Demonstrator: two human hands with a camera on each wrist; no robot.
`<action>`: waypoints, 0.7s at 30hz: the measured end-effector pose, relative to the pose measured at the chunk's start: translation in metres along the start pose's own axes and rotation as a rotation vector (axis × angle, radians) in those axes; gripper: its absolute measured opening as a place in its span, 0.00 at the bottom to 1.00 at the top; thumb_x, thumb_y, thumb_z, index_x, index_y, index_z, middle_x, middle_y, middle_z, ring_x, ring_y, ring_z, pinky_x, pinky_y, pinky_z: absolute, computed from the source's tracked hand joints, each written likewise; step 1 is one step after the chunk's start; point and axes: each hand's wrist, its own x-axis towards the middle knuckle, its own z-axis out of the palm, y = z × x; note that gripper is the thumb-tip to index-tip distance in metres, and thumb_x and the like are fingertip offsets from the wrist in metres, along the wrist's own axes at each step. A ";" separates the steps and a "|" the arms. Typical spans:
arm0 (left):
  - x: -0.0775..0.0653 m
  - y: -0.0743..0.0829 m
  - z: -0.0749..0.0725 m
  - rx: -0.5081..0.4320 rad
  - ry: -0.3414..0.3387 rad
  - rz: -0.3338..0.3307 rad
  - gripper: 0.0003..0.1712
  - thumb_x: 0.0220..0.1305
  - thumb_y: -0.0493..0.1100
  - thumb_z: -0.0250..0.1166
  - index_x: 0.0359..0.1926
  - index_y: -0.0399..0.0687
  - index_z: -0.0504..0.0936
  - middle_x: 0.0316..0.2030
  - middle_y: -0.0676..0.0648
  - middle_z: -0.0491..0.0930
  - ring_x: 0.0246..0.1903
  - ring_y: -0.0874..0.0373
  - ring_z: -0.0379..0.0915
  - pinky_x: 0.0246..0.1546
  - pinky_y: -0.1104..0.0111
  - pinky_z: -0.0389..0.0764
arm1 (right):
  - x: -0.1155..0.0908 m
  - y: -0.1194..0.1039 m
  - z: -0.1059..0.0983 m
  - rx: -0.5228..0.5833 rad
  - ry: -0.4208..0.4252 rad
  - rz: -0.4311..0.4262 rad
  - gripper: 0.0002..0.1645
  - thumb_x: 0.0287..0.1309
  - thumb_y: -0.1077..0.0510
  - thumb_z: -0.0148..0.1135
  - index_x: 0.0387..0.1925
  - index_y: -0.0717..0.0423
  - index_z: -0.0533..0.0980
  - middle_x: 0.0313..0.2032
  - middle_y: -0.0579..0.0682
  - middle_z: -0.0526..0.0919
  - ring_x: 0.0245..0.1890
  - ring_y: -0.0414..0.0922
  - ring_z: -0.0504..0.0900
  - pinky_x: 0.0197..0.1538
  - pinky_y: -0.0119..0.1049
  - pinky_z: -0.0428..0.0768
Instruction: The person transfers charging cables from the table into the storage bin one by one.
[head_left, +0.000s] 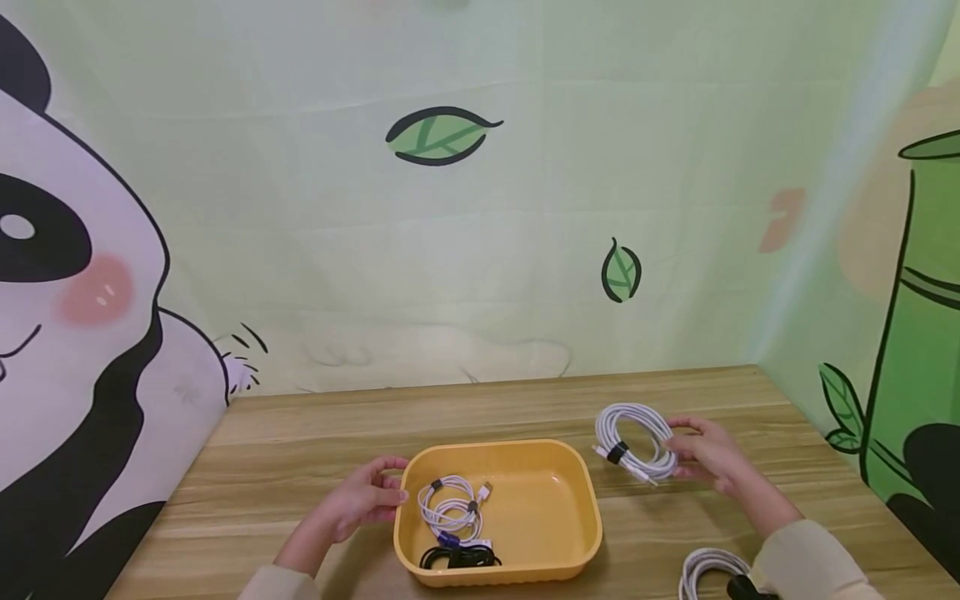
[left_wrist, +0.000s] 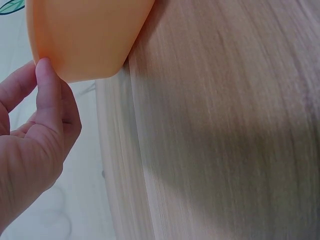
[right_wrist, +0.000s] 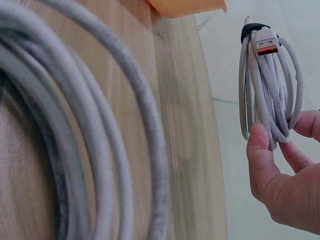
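Observation:
My right hand [head_left: 708, 458] pinches one side of a coiled white USB cable [head_left: 628, 412], raised to the right of the yellow tray [head_left: 540, 500]. A black strap [right_wrist: 255, 29] bundles the coil, and its USB plug [right_wrist: 266, 44] shows in the right wrist view. At the tray's left end, my left hand [head_left: 367, 498] holds the rim, with the thumb [left_wrist: 46, 75] against the outer wall. Inside the tray's left part lie a thin white cable coil [head_left: 453, 521] with a USB plug and a bundled black cable [head_left: 465, 557].
Another thick grey-white cable coil [head_left: 697, 567] with a black part lies at the front right, partly behind the right sleeve [head_left: 810, 562]. It looms large in the right wrist view. A printed cloth wall [head_left: 480, 275] borders the wooden table [head_left: 315, 433] at the back.

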 end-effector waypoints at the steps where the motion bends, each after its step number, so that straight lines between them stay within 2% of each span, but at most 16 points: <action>1: 0.000 0.000 0.000 -0.001 0.000 0.001 0.30 0.54 0.30 0.58 0.58 0.34 0.58 0.31 0.49 0.66 0.28 0.61 0.69 0.30 0.71 0.77 | 0.000 -0.001 0.001 0.003 -0.005 -0.004 0.29 0.50 0.67 0.53 0.54 0.70 0.56 0.24 0.46 0.78 0.23 0.38 0.77 0.25 0.30 0.78; 6: 0.001 -0.002 -0.001 -0.002 0.002 0.001 0.30 0.54 0.30 0.58 0.58 0.35 0.58 0.31 0.49 0.66 0.29 0.61 0.69 0.31 0.70 0.77 | -0.002 -0.004 0.005 0.013 -0.026 -0.012 0.30 0.51 0.67 0.53 0.55 0.71 0.54 0.25 0.46 0.78 0.23 0.38 0.78 0.24 0.30 0.78; 13: 0.001 -0.002 -0.001 -0.001 0.002 0.000 0.30 0.54 0.30 0.58 0.58 0.35 0.58 0.31 0.49 0.66 0.29 0.61 0.69 0.31 0.70 0.77 | -0.005 -0.011 0.014 -0.044 -0.043 -0.049 0.30 0.50 0.66 0.54 0.55 0.71 0.57 0.28 0.45 0.77 0.25 0.38 0.77 0.27 0.31 0.79; 21: 0.001 -0.002 -0.001 -0.006 0.005 -0.002 0.30 0.53 0.31 0.58 0.58 0.34 0.58 0.31 0.49 0.66 0.29 0.61 0.68 0.29 0.72 0.77 | -0.008 -0.018 0.027 -0.051 -0.084 -0.069 0.31 0.50 0.66 0.54 0.55 0.72 0.56 0.31 0.47 0.76 0.26 0.39 0.76 0.28 0.32 0.79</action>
